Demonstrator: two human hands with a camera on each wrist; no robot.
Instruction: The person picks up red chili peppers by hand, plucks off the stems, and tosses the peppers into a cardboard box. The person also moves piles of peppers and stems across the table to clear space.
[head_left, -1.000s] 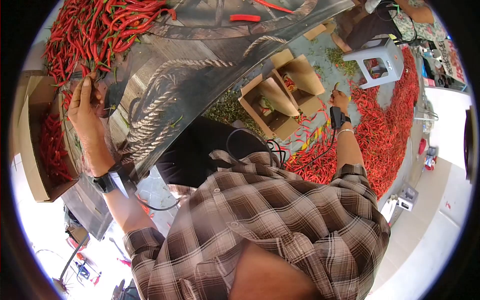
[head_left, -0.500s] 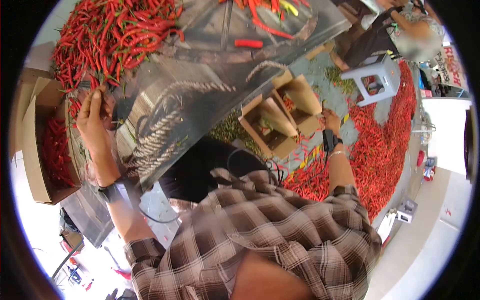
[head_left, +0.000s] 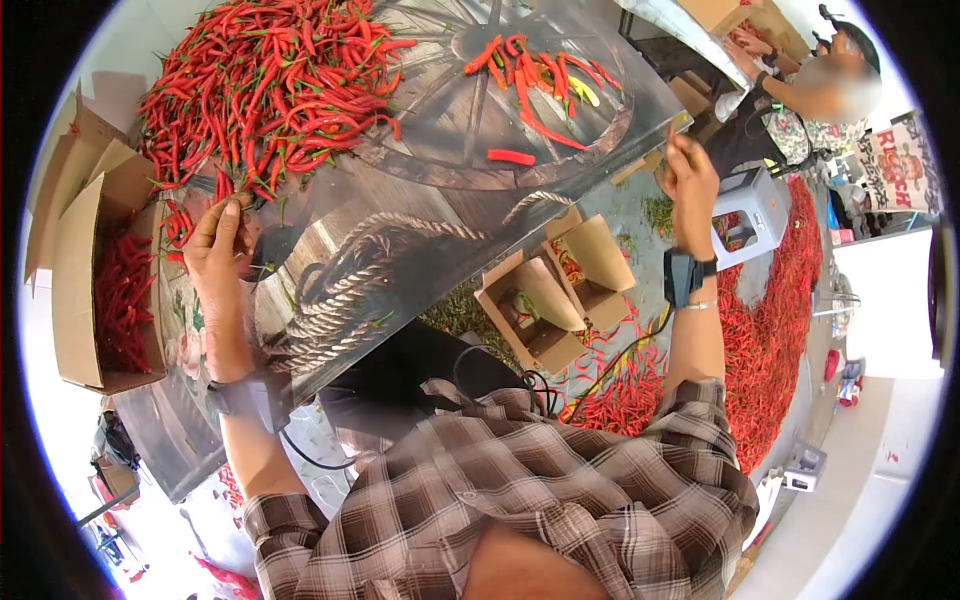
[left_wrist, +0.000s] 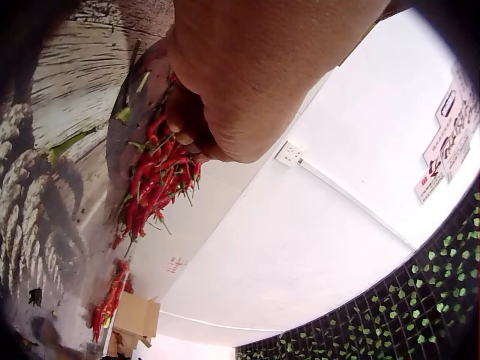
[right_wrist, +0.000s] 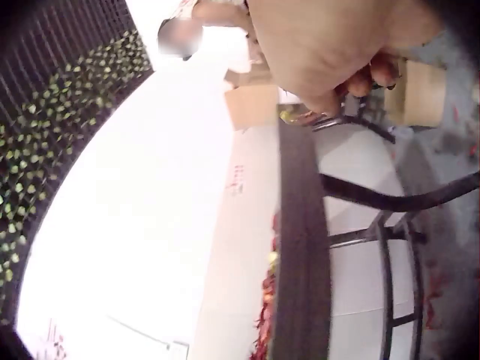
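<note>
A heap of red chili peppers (head_left: 270, 90) with green stems lies on the tabletop printed with a wheel and rope (head_left: 330, 190). My left hand (head_left: 218, 265) is at the heap's near edge, its fingers bent; what lies between its fingertips is hidden. In the left wrist view, red chili peppers (left_wrist: 161, 176) show just past those fingers. My right hand (head_left: 692, 190) is raised by the table's right edge, fingers bent and fingertips together. It pinches a small chili pepper (right_wrist: 291, 116), whose yellow-green end shows in the right wrist view. Loose red and yellow chili peppers (head_left: 540, 80) lie farther across the table.
A cardboard box (head_left: 75, 300) of red chilies stands left of the table. Open cartons (head_left: 520, 300) and a broad spread of red chilies (head_left: 770, 350) are on the floor at right, near a grey stool (head_left: 750, 215). Another person (head_left: 820, 95) works at the back right.
My right hand has come up from low over the floor chilies to the table's right edge. The left hand stays by the heap. The head view has shifted, showing more of the tabletop.
</note>
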